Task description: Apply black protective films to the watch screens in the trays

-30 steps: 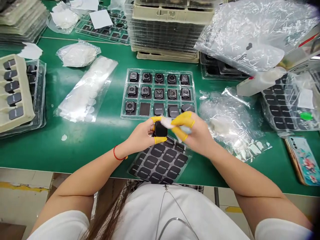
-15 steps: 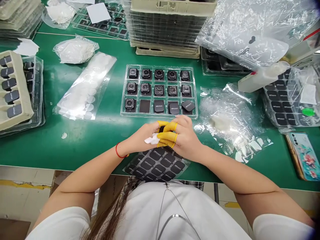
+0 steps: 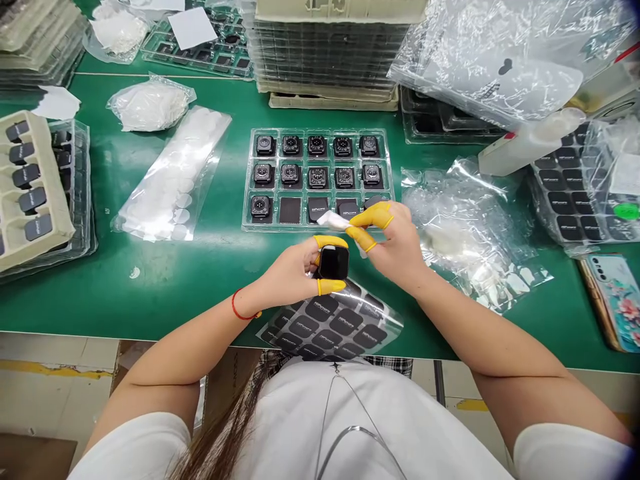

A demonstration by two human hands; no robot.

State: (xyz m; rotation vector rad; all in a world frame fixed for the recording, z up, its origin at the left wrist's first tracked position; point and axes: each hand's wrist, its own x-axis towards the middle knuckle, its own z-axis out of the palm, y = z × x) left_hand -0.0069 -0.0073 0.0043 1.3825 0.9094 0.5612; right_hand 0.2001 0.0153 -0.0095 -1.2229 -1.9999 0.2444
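Observation:
A black smartwatch body (image 3: 334, 263) with a dark glossy screen is gripped in my left hand (image 3: 295, 273), between yellow-covered fingers. My right hand (image 3: 397, 250), also in yellow finger cots, pinches a white wipe (image 3: 334, 220) just above the watch, apart from it. Beneath my left hand lies a clear sheet of black square stickers (image 3: 305, 325) with white lettering. Ahead stands a clear compartment tray (image 3: 246, 193); watch bodies fill its two back rows and the front left pocket. Dark squares sit in the other front pockets, partly hidden by my right hand and the wipe.
On the left are a bag of round white films (image 3: 175, 177) and beige trays (image 3: 63, 200). Behind the tray rises a tray stack (image 3: 330, 60). To the right lie crumpled clear plastic (image 3: 465, 227), a white bottle (image 3: 525, 147), bagged stickers (image 3: 560, 200) and a phone (image 3: 617, 293).
My hands were together over the watch; they are now apart. My right hand has moved up and right with the wipe, and the watch screen has come into view in my left.

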